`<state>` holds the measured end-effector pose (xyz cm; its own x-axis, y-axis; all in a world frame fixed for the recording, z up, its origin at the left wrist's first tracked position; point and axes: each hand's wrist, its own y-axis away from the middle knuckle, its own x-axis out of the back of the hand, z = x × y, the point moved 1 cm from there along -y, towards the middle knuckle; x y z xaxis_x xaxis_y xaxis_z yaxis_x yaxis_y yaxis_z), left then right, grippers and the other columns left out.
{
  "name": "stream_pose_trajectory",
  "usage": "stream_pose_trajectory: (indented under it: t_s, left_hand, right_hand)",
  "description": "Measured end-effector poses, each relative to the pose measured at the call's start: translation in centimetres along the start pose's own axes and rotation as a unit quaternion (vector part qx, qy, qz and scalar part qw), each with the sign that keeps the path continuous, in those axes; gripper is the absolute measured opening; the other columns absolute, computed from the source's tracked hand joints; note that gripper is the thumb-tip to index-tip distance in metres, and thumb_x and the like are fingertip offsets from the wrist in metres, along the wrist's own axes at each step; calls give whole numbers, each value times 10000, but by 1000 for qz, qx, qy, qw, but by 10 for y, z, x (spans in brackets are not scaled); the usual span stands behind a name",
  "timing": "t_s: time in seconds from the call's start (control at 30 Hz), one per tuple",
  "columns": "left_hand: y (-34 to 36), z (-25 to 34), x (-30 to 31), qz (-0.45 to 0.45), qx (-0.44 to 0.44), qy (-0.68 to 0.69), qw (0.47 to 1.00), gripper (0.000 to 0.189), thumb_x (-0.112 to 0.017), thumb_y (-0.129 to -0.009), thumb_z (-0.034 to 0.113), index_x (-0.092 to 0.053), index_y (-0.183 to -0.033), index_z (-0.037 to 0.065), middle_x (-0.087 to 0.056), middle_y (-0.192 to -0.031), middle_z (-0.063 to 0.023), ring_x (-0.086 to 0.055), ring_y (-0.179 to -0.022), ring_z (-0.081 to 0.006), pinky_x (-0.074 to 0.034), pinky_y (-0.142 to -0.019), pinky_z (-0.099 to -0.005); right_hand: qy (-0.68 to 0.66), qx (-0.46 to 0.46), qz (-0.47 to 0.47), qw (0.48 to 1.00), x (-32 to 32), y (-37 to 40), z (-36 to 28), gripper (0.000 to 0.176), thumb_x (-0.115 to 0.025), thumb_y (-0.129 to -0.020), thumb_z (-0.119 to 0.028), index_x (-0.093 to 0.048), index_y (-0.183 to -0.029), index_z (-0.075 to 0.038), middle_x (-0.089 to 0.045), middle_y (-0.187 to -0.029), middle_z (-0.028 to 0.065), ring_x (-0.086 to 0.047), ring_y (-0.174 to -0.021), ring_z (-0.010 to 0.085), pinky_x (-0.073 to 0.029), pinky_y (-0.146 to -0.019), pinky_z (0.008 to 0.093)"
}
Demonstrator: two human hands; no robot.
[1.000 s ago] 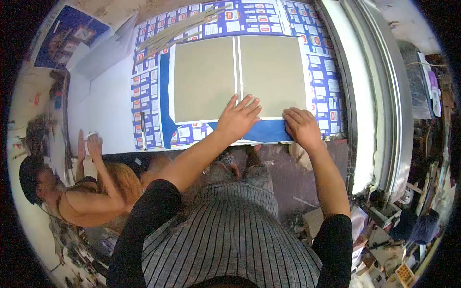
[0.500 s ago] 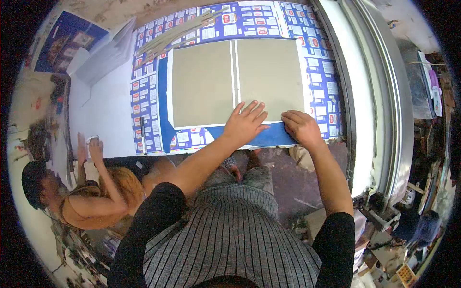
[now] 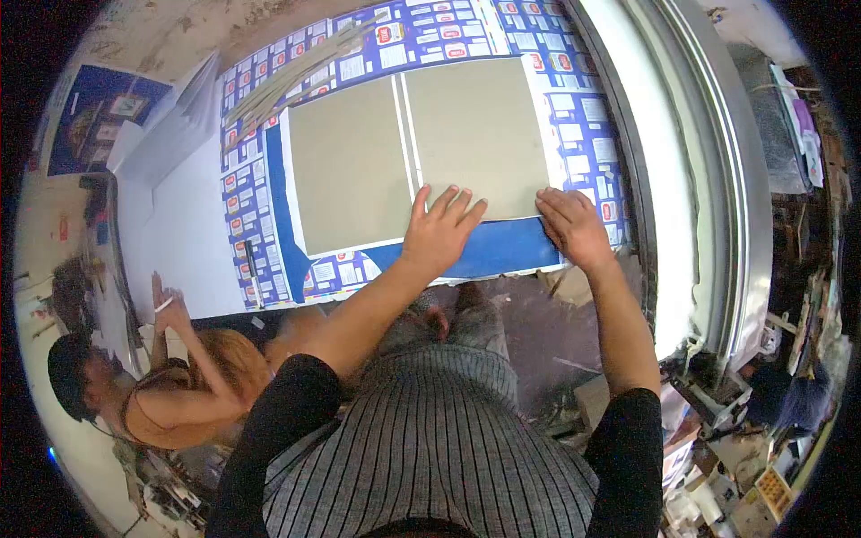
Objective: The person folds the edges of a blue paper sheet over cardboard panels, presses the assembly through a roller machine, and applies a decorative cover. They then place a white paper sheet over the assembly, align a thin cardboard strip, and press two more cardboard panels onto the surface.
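Two grey cardboard panels lie side by side on a white-edged sheet, a narrow white-lined gap between them. A blue cover sheet shows beneath, along the near and left sides. My left hand is open, its fingers spread over the near edge of the panels by the gap. At the near right corner of the right-hand panel rests my right hand. Its fingers are stretched close together over the corner, and the thumb sits lower by the blue sheet. Whatever lies under that palm is hidden.
Printed blue-and-white sheets cover the table. Thin grey strips lie at the far left, and a dark pen near the left front. A seated person works at the left. A pale metal frame borders the right side.
The view has turned, so the table appears tilted and shifted left. My left hand stays spread on the panels' near edge. The fingers of my right hand have straightened at the corner.
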<state>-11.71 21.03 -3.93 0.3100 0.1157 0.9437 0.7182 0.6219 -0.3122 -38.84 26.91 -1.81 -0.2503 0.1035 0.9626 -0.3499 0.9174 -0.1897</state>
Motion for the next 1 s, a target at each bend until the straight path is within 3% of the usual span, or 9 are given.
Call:
stream_pose_trajectory:
  t_s: [0.17, 0.37, 0.47, 0.57, 0.63, 0.67, 0.77, 0.9, 1.0]
  left_hand:
    - [-7, 6, 2, -39, 0, -6, 999, 362, -632, -898, 376, -675, -1184, 158, -595, -1286, -60, -510, -1264, -266, -292, -1097, -593]
    - [-18, 4, -4, -71, 30, 80, 994, 328, -581, -945, 387, -691, -1154, 159, -537, -1425, -89, -449, -1357, -317, -233, -1122, -616]
    - [-23, 1, -6, -38, 50, 85, 994, 241, -645, -913, 352, -725, -1054, 174, -625, -1331, -74, -548, -1273, -297, -298, -1114, -543]
    - [-24, 0, -9, -84, 69, 115, 987, 242, -613, -940, 331, -726, -1074, 164, -591, -1381, -85, -504, -1324, -310, -261, -1129, -552]
    - [-26, -1, -11, -90, 64, 102, 989, 219, -638, -927, 316, -734, -1044, 158, -605, -1365, -84, -517, -1314, -310, -281, -1120, -540]
    - [-23, 0, -10, -85, 64, 105, 989, 216, -645, -923, 312, -735, -1046, 159, -607, -1362, -85, -518, -1315, -309, -288, -1118, -534]
    - [-22, 0, -9, -74, 54, 107, 990, 206, -657, -917, 295, -731, -1057, 165, -603, -1366, -93, -518, -1316, -307, -302, -1110, -521]
    - [-18, 2, -7, -76, 56, 94, 991, 218, -640, -926, 311, -723, -1057, 157, -600, -1369, -94, -521, -1313, -308, -299, -1109, -521]
    - [-26, -1, -6, -98, 44, 81, 991, 303, -643, -917, 366, -695, -1119, 147, -564, -1407, -107, -493, -1337, -314, -274, -1117, -547]
  right_hand:
    - [-51, -11, 29, 998, -7, -2, -1, 347, -646, -842, -159, -632, -1185, -108, -622, -1282, 38, -564, -1212, 214, -420, -996, 442]
    - [50, -160, 26, 985, -29, -49, -38, 187, -548, -874, -227, -605, -1028, -140, -591, -984, 50, -568, -987, 229, -400, -879, 436]
    - [-7, -106, 109, 988, -47, -71, -37, 143, -560, -883, -250, -586, -973, -141, -555, -915, 59, -554, -948, 241, -405, -825, 424]
    - [-46, -107, 29, 993, -45, -81, -28, 207, -581, -906, -264, -602, -1046, -113, -592, -1007, 96, -563, -1044, 272, -424, -875, 441]
    - [-151, -112, 164, 968, -45, -82, -23, 308, -597, -925, -268, -601, -1154, -62, -606, -1167, 149, -541, -1179, 315, -415, -997, 458]
    - [-247, -146, 124, 950, -43, -75, -17, 399, -598, -931, -232, -562, -1263, -13, -557, -1325, 197, -486, -1284, 359, -356, -1109, 450]
    - [-343, -232, 246, 876, -42, -74, -12, 431, -589, -930, -198, -533, -1310, -2, -526, -1376, 213, -471, -1308, 373, -339, -1135, 431]
    - [18, -167, 45, 985, -52, -84, -45, 501, -461, -994, -281, -446, -1433, -41, -403, -1521, 166, -354, -1427, 320, -269, -1159, 529]
    - [13, -159, 65, 985, -55, -89, -46, 499, -449, -1003, -324, -451, -1439, -81, -403, -1528, 113, -330, -1443, 288, -246, -1152, 573]
